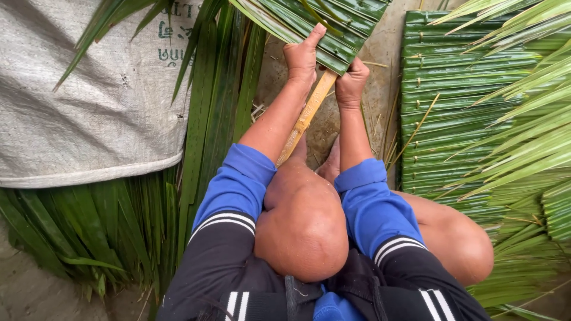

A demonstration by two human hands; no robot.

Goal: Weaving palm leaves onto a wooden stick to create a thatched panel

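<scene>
- A grey woven sack (89, 101) covers the ground at ten o'clock; its cloth is coarse and wrinkled, with a hemmed lower edge.
- One finished panel of folded palm leaves (452, 113) lies flat at three o'clock: glossy green strips stacked in ribbed rows, pinned with thin pale slivers.
- Loose palm leaves (89, 232), long, narrow and pointed, lie in a heap from seven o'clock up to eleven; too many to count. More fronds (529, 137) fan in from the right over the panel.
- The half-made leaf mat (321, 24) sits at twelve o'clock, just above both hands, its folded strips overlapping like shingles.
- One wooden stick (306, 116), pale yellow and flat-sided, runs through the mat. Its long axis slants from five o'clock near the person's knee up to one o'clock, where the far end goes under the leaves.
- The left hand (301, 58) is closed on the stick and the leaf edge, thumb stretched up flat along the leaves.
- The right hand (351, 80) is curled in a fist, gripping the leaf edge just beside the stick.
</scene>
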